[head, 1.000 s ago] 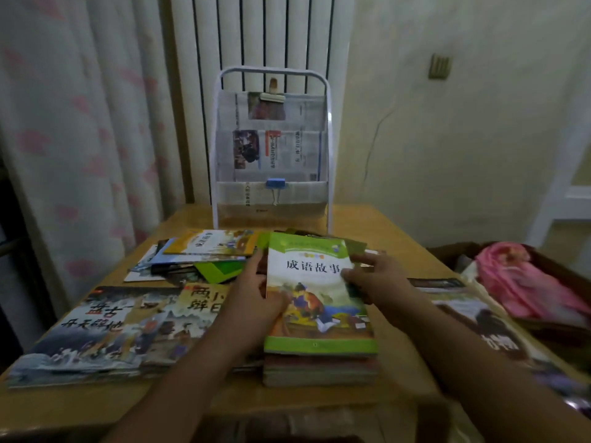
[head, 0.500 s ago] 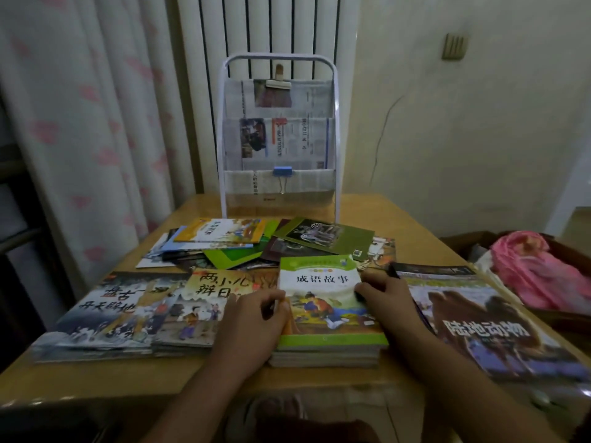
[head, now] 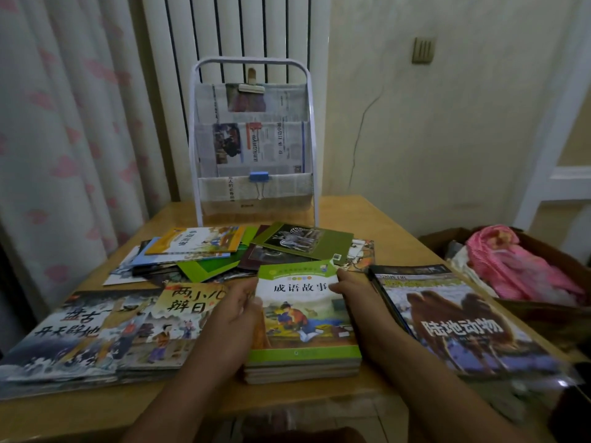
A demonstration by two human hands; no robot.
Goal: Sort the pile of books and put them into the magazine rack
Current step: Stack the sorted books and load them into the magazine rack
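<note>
A green-bordered storybook (head: 300, 318) tops a small stack at the table's near middle. My left hand (head: 235, 318) grips the stack's left edge, and my right hand (head: 355, 302) grips its right edge with the thumb on the cover. The white-framed magazine rack (head: 252, 139), lined with newspaper and clips, stands at the table's far edge. A loose pile of books (head: 243, 251) lies between the stack and the rack. Flat illustrated books (head: 105, 330) lie to the left, and a camel-cover book (head: 457, 321) lies to the right.
The wooden table (head: 390, 238) backs onto a white radiator (head: 236, 30) and a pink-patterned curtain (head: 73, 123) on the left. A brown box holding pink cloth (head: 518, 266) sits beyond the table's right edge.
The green-bordered book was lowered onto the stack, and both hands now hold the stack's sides. The view has shifted so the camel-cover book shows on the right.
</note>
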